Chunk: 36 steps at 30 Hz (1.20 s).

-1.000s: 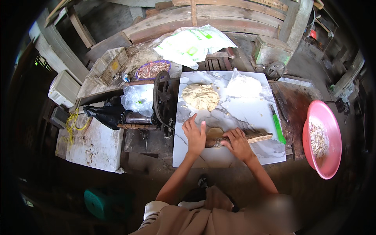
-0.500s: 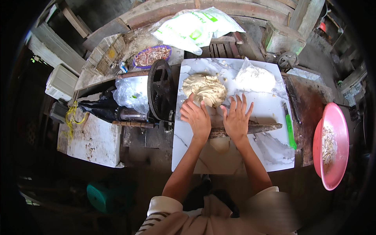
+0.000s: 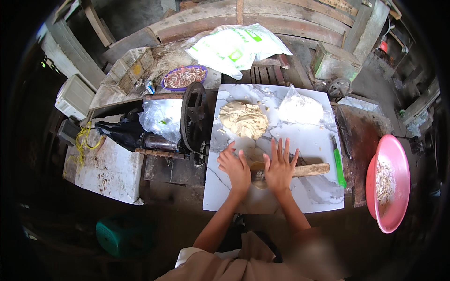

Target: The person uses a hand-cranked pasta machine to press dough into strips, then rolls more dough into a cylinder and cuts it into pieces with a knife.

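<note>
A wooden rolling stick (image 3: 311, 170) lies crosswise near the front of the marble-patterned board (image 3: 311, 199). My left hand (image 3: 236, 167) rests palm down by its left end, fingers stretched forward. My right hand (image 3: 280, 167) lies flat across the stick, fingers spread. Between my hands, a small piece of pale dough (image 3: 259, 183) shows partly under the stick. Just beyond my left fingertips sits a large lump of dough (image 3: 243, 120). A clear bag of white powder (image 3: 301, 107) stands at the board's far right. Along the right edge lies a green-handled knife (image 3: 338, 164).
A dark iron wheel (image 3: 193, 117) stands against the board's left side, beside a crumpled plastic bag (image 3: 161, 121). Off to the right is a pink basin (image 3: 398, 187). Beyond the board are a purple-rimmed basket (image 3: 184, 77) and a white-green sack (image 3: 240, 49).
The whole scene sits lower in the picture. Both hands and the stick have come back toward me, away from the large dough lump. My fingers stay outstretched.
</note>
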Each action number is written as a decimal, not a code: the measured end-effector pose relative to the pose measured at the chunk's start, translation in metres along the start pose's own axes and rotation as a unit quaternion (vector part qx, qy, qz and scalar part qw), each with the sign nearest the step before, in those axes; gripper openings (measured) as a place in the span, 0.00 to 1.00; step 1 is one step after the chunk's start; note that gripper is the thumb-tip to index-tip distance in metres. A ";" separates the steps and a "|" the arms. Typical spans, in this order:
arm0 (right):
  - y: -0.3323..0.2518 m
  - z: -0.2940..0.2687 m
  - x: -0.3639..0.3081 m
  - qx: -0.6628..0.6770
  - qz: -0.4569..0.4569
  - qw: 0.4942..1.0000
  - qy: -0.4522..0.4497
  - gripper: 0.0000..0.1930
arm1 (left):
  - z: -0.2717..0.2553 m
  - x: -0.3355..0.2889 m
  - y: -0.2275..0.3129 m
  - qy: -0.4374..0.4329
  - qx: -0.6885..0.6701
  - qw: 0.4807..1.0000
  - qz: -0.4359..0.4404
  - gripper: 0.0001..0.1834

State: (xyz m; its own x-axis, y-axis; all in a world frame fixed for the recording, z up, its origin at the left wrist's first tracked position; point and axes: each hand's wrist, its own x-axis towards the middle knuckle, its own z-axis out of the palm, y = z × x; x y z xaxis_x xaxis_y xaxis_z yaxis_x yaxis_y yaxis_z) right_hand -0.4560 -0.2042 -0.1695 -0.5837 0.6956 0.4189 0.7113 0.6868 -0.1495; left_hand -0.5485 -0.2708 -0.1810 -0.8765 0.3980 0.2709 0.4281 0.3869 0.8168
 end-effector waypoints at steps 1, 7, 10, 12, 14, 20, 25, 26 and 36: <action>0.000 0.008 0.008 0.003 -0.003 1.000 0.001 0.26 | 0.005 0.009 -0.001 0.005 0.023 1.000 0.012 0.18; 0.001 0.025 0.037 -0.015 0.015 0.999 0.027 0.26 | 0.018 0.035 0.001 -0.013 0.095 0.995 0.026 0.17; 0.002 0.017 0.006 -0.008 -0.008 1.000 0.003 0.26 | 0.011 0.007 -0.007 -0.009 0.072 0.997 0.035 0.17; -0.003 0.004 -0.017 -0.019 -0.023 1.000 -0.010 0.26 | 0.002 -0.018 -0.016 -0.019 0.050 0.998 0.013 0.17; -0.005 -0.007 -0.034 -0.025 -0.044 0.999 -0.011 0.26 | -0.009 -0.036 -0.017 -0.034 0.050 0.998 0.001 0.17; -0.002 0.005 -0.003 -0.013 -0.014 0.999 -0.031 0.26 | 0.005 -0.004 -0.010 -0.048 0.034 0.998 0.004 0.20; 0.000 0.031 0.048 -0.032 -0.003 0.999 0.041 0.27 | 0.028 0.044 0.000 -0.013 0.103 0.994 0.022 0.21; 0.000 0.033 0.048 -0.043 0.002 0.998 0.046 0.27 | 0.029 0.046 0.000 -0.013 0.106 0.994 0.012 0.21; -0.012 -0.014 -0.043 -0.022 -0.018 0.998 -0.053 0.29 | -0.021 -0.044 -0.018 -0.062 0.038 0.997 0.004 0.24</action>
State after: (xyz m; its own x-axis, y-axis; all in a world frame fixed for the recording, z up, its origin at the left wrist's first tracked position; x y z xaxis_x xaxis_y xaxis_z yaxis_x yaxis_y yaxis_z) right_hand -0.4336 -0.2451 -0.1733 -0.6461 0.6899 0.3264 0.7036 0.7041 -0.0956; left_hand -0.5223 -0.3128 -0.1965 -0.8408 0.4997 0.2082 0.4545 0.4427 0.7730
